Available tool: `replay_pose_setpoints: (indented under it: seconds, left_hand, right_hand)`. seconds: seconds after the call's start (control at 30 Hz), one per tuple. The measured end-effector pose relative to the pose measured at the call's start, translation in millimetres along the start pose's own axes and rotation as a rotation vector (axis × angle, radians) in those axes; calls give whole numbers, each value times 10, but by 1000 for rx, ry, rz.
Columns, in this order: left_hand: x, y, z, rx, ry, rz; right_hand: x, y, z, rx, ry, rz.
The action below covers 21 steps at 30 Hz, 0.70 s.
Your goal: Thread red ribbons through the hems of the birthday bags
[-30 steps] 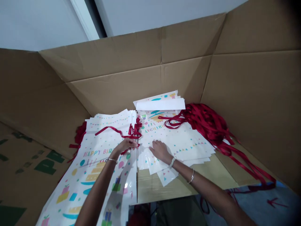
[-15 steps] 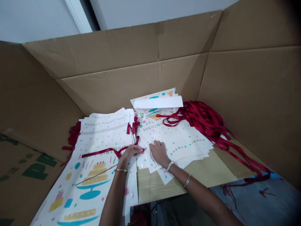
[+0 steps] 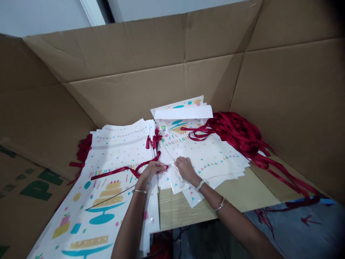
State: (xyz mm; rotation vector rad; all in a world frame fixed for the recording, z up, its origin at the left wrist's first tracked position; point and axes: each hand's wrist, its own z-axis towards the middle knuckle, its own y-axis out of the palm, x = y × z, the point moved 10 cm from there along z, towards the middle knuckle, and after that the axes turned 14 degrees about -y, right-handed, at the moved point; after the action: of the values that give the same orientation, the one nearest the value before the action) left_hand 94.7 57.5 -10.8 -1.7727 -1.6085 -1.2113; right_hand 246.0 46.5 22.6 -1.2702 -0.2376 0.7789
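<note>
My left hand (image 3: 153,171) is closed on a thin dark wire tool (image 3: 107,199) with a small loop at its end. A red ribbon (image 3: 113,172) runs from the same fingers across the left stack of white birthday-print plastic sheets (image 3: 102,153). My right hand (image 3: 186,169) has its fingers curled at the left edge of the top printed sheet (image 3: 215,153) of the right stack, close to the wire loop. That edge looks slightly raised; the fingertips are partly hidden. Short red ribbon ends (image 3: 153,139) stick out along the left stack's right edge.
A heap of red ribbon (image 3: 237,133) lies right of the right stack, with strands trailing over the table's front edge. A folded white sheet (image 3: 183,112) lies at the back. Tall cardboard walls (image 3: 134,54) enclose the work surface (image 3: 185,210) on the left, back and right.
My right hand has drawn up at the sheet's edge, which now looks lifted. My left hand keeps hold of the wire tool and ribbon. The view has shifted slightly.
</note>
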Motion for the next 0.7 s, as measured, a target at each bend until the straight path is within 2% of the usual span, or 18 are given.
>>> replay_pose_setpoints:
  seconds: [0.23, 0.33, 0.47, 0.7]
  left_hand:
    - [33, 15, 33, 77, 33, 254]
    - [3, 12, 54, 87, 12, 236]
    - [-38, 51, 70, 41, -19, 124]
    - [-47, 53, 74, 44, -37, 133]
  right_hand:
    - [-3, -51, -16, 27, -43, -16]
    - [-10, -66, -29, 45, -64, -12]
    - [-13, -67, -36, 46, -81, -13]
    - [-41, -90, -28, 11, -52, -17]
